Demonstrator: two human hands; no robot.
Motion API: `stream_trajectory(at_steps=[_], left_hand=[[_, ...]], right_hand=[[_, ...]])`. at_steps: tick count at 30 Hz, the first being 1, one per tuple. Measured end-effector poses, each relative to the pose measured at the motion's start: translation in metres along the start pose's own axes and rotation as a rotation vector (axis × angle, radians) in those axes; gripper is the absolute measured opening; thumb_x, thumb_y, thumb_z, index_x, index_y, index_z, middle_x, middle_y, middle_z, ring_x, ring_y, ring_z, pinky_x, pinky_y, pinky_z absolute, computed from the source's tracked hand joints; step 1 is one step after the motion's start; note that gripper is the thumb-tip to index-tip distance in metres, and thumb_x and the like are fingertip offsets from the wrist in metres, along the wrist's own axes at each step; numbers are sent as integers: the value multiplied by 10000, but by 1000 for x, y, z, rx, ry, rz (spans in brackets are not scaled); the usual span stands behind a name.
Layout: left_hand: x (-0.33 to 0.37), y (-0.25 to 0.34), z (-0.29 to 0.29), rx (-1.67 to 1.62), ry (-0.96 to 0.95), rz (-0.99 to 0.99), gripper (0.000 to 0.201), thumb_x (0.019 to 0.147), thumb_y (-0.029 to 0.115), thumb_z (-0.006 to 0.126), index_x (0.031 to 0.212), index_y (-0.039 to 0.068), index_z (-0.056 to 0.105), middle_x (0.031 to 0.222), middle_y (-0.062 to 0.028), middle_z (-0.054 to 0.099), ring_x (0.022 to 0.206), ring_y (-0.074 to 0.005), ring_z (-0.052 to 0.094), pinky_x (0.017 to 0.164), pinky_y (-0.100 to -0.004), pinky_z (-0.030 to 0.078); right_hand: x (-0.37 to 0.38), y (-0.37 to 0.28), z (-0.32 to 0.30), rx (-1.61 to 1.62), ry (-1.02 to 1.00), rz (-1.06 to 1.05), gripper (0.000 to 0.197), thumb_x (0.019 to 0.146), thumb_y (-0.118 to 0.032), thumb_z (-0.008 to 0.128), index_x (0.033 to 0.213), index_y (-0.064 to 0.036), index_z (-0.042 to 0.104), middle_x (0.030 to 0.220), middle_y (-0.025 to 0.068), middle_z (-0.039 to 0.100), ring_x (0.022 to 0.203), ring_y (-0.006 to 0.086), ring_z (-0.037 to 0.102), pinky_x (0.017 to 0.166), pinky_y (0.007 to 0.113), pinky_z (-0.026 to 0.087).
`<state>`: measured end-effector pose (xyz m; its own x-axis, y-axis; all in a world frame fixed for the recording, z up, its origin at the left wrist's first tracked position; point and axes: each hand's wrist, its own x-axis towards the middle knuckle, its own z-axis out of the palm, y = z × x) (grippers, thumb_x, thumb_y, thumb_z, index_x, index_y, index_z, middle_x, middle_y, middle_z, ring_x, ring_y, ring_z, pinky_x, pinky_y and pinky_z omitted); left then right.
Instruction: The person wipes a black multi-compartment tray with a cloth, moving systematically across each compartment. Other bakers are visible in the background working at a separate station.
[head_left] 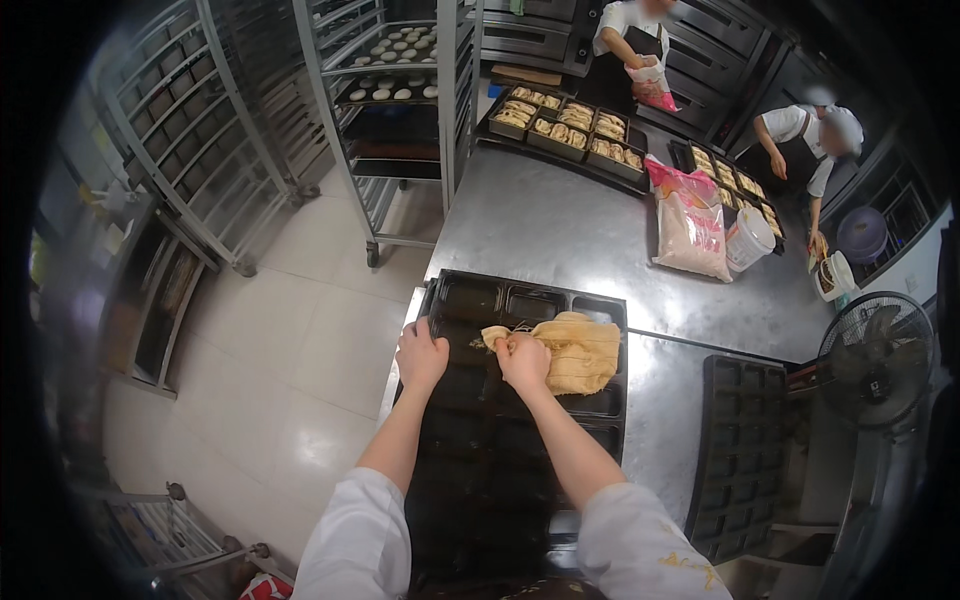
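A black baking tray [463,425] with square hollows lies on the steel table in front of me. My left hand [423,358] is closed on its left rim near the far corner. A tan cloth [577,352] is bunched in my right hand [523,362], which is closed on one end of it. The rest of the cloth spreads to the right over the tray's hollows. Both forearms, in white sleeves, reach over the tray, and its near end is dark and partly covered by them.
Loaf tins [566,130] of shaped dough stand at the far edge. Nearer are a pink and clear bag [690,225] and a white bucket [750,240]. A rack [380,165] stands left, a fan [875,360] right, beside another black tray [740,440]. Two people work across the table.
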<state>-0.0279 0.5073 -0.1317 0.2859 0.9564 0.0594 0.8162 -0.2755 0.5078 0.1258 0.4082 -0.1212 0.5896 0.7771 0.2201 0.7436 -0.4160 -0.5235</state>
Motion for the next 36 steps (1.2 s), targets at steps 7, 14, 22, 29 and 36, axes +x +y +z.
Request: stream_trajectory(at_steps=[7,14,22,29,36], left_hand=[[8,-10,9,-16,45,63,460,776,239,508,1212,102,458,1162,-174,495,1027,-377,506,818,-518,452],[2,-18,5,-12,60,35,451,773,233,506,1199,93,462,1143,-187,504,996,-391,513,805,-522,455],[7,-14,9,-5,84,62,446,781,229,496,1201,83,462,1143,-190,505,1003,-388,509,820,-500,451],[6,-13,6,-2,26,31,453,776,243,501,1199,84,473,1149,-191,504,1017,-388,504,832,-513,441],[5,-17,13,-66,100,87,468,766,235,519,1204,79,473,1137,-193,507,1023,-391,502,835,-514,442]], right_hand=[[36,10,-105,-371,-857,-247,231,777,-256,574,872,-79,688,876,123,669,862,300,639,730,425,497],[29,70,-271,-220,-294,443,349,764,-333,673,805,14,673,793,153,651,675,266,649,605,364,514],[-9,184,-206,400,146,459,259,835,-226,628,851,33,643,823,164,645,735,244,629,665,320,484],[6,40,-92,465,86,-34,261,837,-251,648,904,1,648,856,103,664,770,195,629,699,303,491],[-11,-3,-6,-23,56,2,281,825,-319,596,924,-72,686,900,88,628,909,290,540,844,422,368]])
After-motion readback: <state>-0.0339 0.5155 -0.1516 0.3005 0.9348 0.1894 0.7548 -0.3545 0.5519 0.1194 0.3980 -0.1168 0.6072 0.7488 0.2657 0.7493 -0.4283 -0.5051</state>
